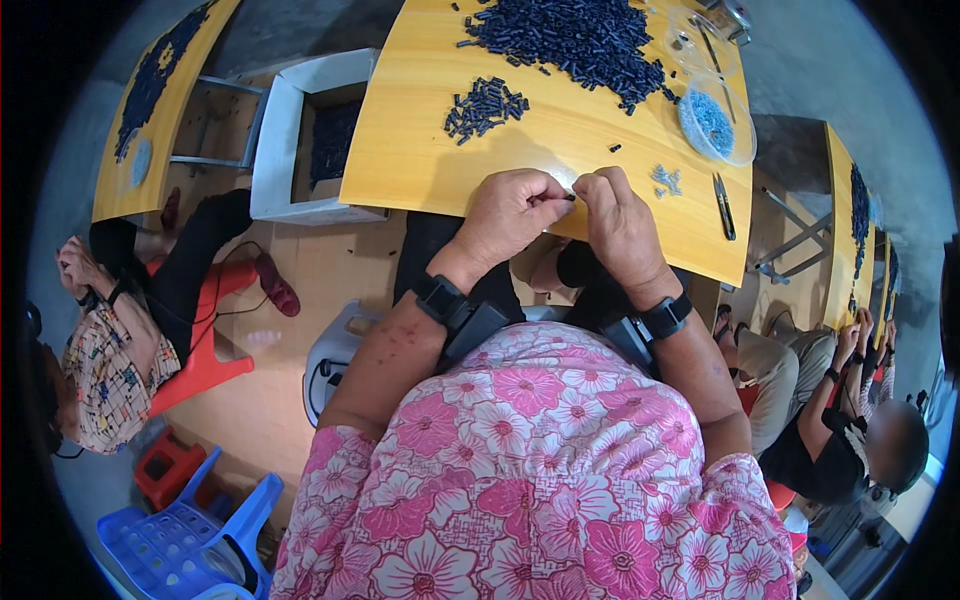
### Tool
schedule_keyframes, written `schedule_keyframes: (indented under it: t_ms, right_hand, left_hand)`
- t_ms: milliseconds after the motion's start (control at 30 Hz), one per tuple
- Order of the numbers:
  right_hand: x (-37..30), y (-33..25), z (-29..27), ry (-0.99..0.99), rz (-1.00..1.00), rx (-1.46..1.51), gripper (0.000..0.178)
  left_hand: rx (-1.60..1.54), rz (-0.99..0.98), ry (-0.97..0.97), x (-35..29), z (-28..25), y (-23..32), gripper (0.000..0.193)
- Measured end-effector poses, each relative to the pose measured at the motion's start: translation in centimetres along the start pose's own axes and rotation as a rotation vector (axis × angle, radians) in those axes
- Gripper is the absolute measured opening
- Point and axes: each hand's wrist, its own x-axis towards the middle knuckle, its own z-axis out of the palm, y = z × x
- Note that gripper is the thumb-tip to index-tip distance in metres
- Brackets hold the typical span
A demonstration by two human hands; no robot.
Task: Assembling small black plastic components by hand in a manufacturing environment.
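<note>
L hand [512,212] pinches sm. blk piece [570,197]; R hand [620,228] close by, fingers [597,188] narrow, contents unclear.

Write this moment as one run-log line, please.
left hand: pinching small black piece | right hand: close beside it, grip unclear | table: large black pile, small black pile, clear tub, blue bits, dark pointed tool

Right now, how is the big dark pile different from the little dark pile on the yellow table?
The big pile spreads wide; the little pile covers a much smaller patch. The big pile runs up to the picture's top edge, while the little pile shows whole. The little pile lies nearer the left hand; the big pile lies farther off. Both are made of small dark pieces on the yellow table.
</note>
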Motion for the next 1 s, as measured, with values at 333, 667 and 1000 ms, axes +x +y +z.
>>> schedule_keyframes:
  t_ms: [333,667,1000]
  right_hand:
    - [1.0,0.2,-1.0,-0.138,-0.101,-0.103,0.015]
    - [1.5,1.2,0.0,-0.076,-0.108,0.112,0.021]
    - [-0.4,0.8,1.1,0.02,0.159,0.401,0.021]
  left_hand:
    - [0.036,-0.014,0.048,0.1,-0.1,0.0,0.015]
    - [0.036,0.004,0.02,-0.1,-0.1,0.0,0.013]
    - [0.053,0.052,0.028,0.1,-0.2,-0.3,0.012]
